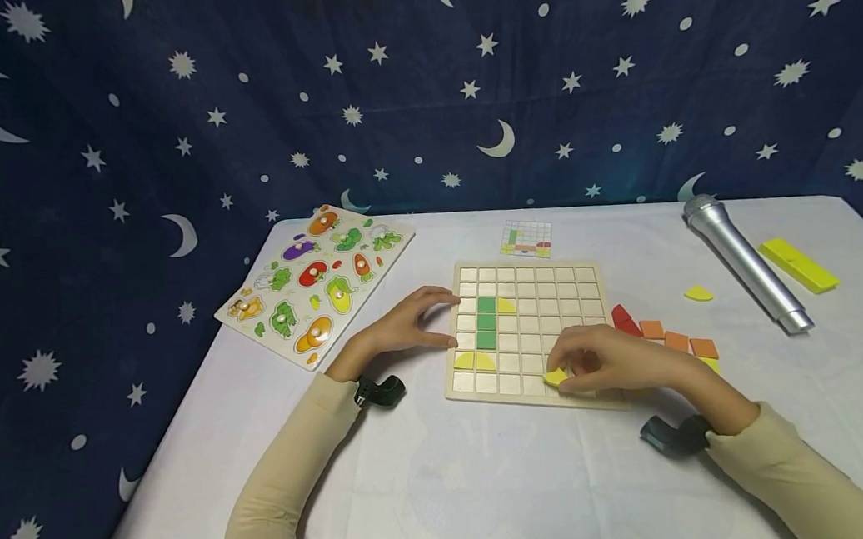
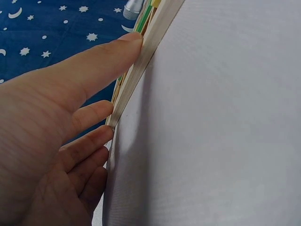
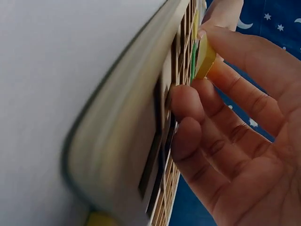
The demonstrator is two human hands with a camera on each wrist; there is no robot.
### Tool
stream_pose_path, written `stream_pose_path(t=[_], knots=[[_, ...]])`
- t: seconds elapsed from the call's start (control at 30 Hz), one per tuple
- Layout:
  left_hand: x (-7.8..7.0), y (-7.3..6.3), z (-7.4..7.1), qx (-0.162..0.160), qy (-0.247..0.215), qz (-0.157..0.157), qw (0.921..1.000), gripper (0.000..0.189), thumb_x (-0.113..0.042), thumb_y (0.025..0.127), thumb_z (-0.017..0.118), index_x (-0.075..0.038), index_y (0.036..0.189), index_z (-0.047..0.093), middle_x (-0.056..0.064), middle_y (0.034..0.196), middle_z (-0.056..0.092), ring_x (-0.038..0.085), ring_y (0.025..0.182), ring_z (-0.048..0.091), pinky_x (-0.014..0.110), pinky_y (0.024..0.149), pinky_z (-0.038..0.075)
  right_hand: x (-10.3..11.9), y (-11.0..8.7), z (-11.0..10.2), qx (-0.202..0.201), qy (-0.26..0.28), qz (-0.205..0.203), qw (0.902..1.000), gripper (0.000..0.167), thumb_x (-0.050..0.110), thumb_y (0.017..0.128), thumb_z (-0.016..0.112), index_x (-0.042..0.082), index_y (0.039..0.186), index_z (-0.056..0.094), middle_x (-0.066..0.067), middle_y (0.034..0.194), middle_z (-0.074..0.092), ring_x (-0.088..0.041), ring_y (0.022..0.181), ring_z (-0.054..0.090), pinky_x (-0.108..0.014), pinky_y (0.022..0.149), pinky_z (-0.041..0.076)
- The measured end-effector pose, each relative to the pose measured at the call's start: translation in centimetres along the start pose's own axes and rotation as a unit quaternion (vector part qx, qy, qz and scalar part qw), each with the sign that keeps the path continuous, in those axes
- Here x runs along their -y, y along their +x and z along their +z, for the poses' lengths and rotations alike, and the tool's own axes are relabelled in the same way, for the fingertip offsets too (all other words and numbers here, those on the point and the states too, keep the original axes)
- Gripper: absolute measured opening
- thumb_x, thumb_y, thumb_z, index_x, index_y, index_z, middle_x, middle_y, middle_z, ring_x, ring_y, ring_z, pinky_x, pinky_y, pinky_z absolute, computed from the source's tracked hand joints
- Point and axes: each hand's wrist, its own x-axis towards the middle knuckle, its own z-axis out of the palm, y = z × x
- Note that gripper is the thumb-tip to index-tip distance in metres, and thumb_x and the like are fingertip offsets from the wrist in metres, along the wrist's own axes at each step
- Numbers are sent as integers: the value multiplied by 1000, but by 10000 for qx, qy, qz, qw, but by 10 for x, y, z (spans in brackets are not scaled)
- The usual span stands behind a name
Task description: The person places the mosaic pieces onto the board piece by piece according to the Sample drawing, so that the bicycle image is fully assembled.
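My right hand (image 1: 618, 358) pinches a yellow quarter-circle piece (image 1: 554, 378) between thumb and fingers, over the lower right part of a wooden grid board (image 1: 547, 311). In the right wrist view the same yellow piece (image 3: 206, 59) is tilted, with other fingertips right at the board's surface. The left hand (image 1: 405, 323) touches the board's left edge, thumb and fingers extended along its wooden side (image 2: 136, 70). Three green squares (image 1: 485, 322) form a column in the grid. One yellow quarter-circle (image 1: 506, 305) lies beside the top green square, and two more (image 1: 475, 361) sit side by side lower left.
Red pieces (image 1: 625, 321) and orange squares (image 1: 676, 342) lie right of the board. A pattern card (image 1: 526, 238) is behind it. A vegetable puzzle (image 1: 316, 286) lies at left. Farther right are a loose yellow piece (image 1: 699, 293), a silver microphone (image 1: 747, 264) and a yellow block (image 1: 799, 265).
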Motion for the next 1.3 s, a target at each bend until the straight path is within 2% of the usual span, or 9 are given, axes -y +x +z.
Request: stream_pose_path(t=[0.3,0.57,0.8,1.03,1.3], knots=[[0,-1,1,-29,-116,17,9999,67,-16,81,81,-2,139,51,18,144,41,32,138,34,45,117,24,10,8,12,115,149,-135,9997,17,21,86,76,21,102,70,8,87,58,-9,73,54,-22,65,47],[-1,-1,3,-19,-142,-80,9999,68,-17,81,81,-4,140,51,18,146,40,31,139,33,44,117,24,20,20,24,321,-103,-308,9990,17,23,86,76,24,102,70,6,85,58,-5,71,51,-20,61,44],[0,0,2,-27,-104,-41,9999,68,-16,81,81,-4,140,50,18,145,40,31,139,33,45,117,24,28,30,30,407,-79,-343,9986,17,22,87,75,21,103,70,5,85,57,-4,70,50,-20,61,44],[1,-1,1,-18,-36,-19,10000,68,-18,81,81,-4,140,50,17,145,40,31,139,34,45,117,25,35,40,37,315,-164,-302,9989,17,20,86,76,19,103,70,6,88,59,-4,68,49,-20,61,44],[0,0,0,-34,-2,-46,10000,68,-18,81,81,-4,140,50,18,145,41,32,139,34,45,117,25,40,52,45,-75,-410,-291,9987,17,18,86,75,14,102,70,4,86,58,-5,66,48,-20,61,44]])
